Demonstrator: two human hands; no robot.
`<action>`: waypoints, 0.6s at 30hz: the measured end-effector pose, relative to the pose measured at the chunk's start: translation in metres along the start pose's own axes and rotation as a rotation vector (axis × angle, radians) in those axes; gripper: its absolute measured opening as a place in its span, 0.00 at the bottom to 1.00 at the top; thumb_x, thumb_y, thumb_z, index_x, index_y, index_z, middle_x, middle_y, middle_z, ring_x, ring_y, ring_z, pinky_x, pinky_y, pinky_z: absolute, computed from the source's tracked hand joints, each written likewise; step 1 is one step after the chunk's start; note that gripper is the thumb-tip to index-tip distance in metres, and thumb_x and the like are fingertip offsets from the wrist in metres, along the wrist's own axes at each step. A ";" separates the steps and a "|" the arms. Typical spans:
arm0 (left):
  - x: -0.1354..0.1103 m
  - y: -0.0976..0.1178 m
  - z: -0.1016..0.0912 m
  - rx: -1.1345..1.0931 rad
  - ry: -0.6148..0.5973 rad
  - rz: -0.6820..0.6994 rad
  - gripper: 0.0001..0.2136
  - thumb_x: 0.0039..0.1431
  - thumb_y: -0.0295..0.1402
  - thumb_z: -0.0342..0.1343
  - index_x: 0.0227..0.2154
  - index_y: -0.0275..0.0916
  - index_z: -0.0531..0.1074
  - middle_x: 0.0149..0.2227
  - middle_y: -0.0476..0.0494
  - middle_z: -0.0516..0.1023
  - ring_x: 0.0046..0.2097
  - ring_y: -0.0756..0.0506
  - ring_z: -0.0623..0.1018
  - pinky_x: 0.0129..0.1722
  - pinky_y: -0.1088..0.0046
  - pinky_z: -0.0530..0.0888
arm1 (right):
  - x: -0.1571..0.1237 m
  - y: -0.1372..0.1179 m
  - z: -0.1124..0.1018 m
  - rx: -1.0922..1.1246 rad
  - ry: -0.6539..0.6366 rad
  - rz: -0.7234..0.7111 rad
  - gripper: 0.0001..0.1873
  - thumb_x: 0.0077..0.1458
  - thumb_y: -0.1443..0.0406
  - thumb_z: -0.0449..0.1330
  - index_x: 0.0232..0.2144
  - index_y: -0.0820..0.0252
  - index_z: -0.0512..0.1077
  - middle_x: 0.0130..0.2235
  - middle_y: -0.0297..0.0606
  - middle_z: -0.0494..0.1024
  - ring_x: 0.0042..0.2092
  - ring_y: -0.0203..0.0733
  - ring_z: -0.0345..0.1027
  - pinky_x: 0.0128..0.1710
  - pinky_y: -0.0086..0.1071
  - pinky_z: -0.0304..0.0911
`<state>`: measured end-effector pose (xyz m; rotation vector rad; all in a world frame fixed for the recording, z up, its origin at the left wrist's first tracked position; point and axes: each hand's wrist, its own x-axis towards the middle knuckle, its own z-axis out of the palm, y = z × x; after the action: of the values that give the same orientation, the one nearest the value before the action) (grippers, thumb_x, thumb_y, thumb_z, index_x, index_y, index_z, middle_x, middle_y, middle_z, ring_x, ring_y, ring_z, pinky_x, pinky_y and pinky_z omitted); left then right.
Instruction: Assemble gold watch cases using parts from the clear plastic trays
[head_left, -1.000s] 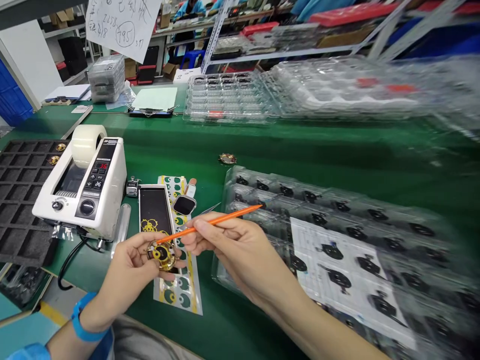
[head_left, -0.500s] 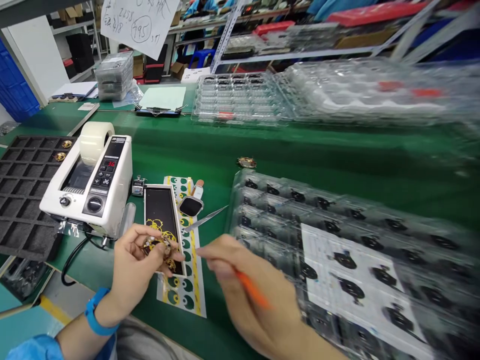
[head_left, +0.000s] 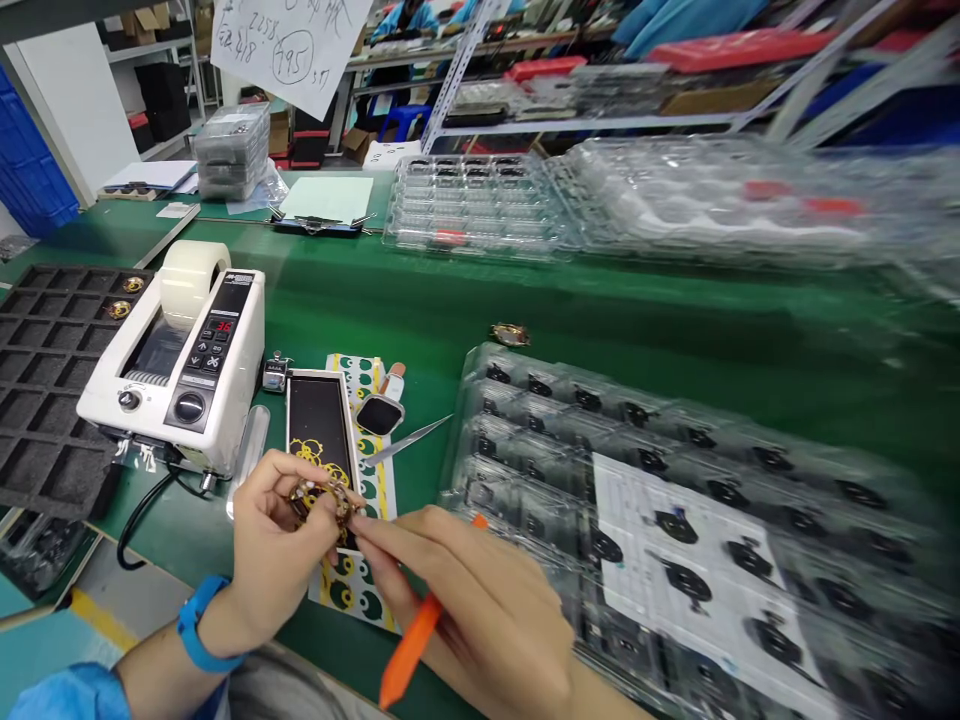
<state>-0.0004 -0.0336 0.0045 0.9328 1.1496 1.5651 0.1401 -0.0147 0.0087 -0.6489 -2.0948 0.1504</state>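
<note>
Near the worktop's close edge, my left hand pinches the gold part; my right hand, clasping the orange stick, has come in against it.

The stick at lower centre is bright orange; the round part near it mixes gold with dark patches. A vivid blue wristband and a lighter blue sleeve show at lower left. The desk is deep green. On it, the sticker sheet is white with yellow strips and rows of rounded shapes, while the narrow box is black inside with a white rim and yellow rings. At left, the tape machine is white with a black panel and red digits, its tape roll creamy, beside a black gridded tray. Upper right, a lid is red.
</note>
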 end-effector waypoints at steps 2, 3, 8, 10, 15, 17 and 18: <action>-0.003 -0.003 0.000 0.084 0.023 0.097 0.07 0.53 0.20 0.56 0.30 0.39 0.71 0.26 0.51 0.80 0.25 0.53 0.79 0.23 0.87 0.75 | -0.001 0.000 0.006 -0.072 0.050 -0.019 0.08 0.59 0.76 0.57 0.40 0.63 0.69 0.28 0.38 0.77 0.28 0.36 0.69 0.28 0.28 0.64; -0.005 -0.005 0.000 0.140 0.028 0.151 0.08 0.53 0.20 0.56 0.32 0.40 0.72 0.28 0.51 0.81 0.28 0.53 0.80 0.26 0.86 0.76 | -0.001 0.001 0.008 -0.099 0.060 -0.016 0.07 0.59 0.76 0.58 0.39 0.64 0.69 0.29 0.40 0.77 0.29 0.37 0.70 0.29 0.28 0.64; -0.016 -0.013 0.001 0.388 -0.037 0.340 0.21 0.53 0.17 0.55 0.47 0.45 0.74 0.42 0.48 0.82 0.39 0.50 0.82 0.36 0.84 0.78 | 0.000 0.008 0.009 -0.201 0.058 0.023 0.04 0.61 0.73 0.56 0.38 0.65 0.70 0.31 0.41 0.78 0.31 0.38 0.72 0.31 0.29 0.65; -0.020 -0.015 0.001 0.423 -0.065 0.365 0.26 0.52 0.15 0.53 0.52 0.45 0.71 0.47 0.46 0.81 0.43 0.48 0.82 0.39 0.82 0.79 | 0.001 0.009 0.008 -0.211 0.030 0.058 0.04 0.62 0.72 0.55 0.38 0.64 0.69 0.31 0.40 0.78 0.30 0.38 0.72 0.30 0.29 0.64; -0.025 -0.016 -0.002 0.505 -0.116 0.383 0.31 0.51 0.12 0.51 0.56 0.46 0.69 0.53 0.45 0.78 0.52 0.45 0.78 0.52 0.76 0.76 | 0.005 0.011 0.005 -0.086 -0.054 0.177 0.05 0.60 0.72 0.54 0.33 0.61 0.69 0.27 0.35 0.74 0.26 0.35 0.67 0.25 0.27 0.62; -0.025 -0.016 -0.003 0.502 -0.135 0.373 0.28 0.53 0.14 0.52 0.56 0.45 0.69 0.53 0.44 0.77 0.51 0.45 0.79 0.51 0.75 0.76 | 0.007 0.011 0.005 0.008 -0.058 0.198 0.07 0.58 0.73 0.54 0.29 0.60 0.67 0.24 0.32 0.71 0.24 0.33 0.64 0.23 0.26 0.59; -0.024 -0.016 -0.003 0.493 -0.136 0.350 0.27 0.55 0.15 0.52 0.55 0.44 0.70 0.52 0.43 0.78 0.49 0.44 0.80 0.49 0.75 0.78 | 0.008 0.010 0.004 0.076 -0.059 0.211 0.08 0.57 0.73 0.54 0.27 0.59 0.66 0.23 0.31 0.69 0.23 0.32 0.62 0.22 0.25 0.57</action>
<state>0.0069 -0.0558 -0.0130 1.6140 1.3549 1.4778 0.1372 -0.0012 0.0089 -0.8275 -2.0625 0.3697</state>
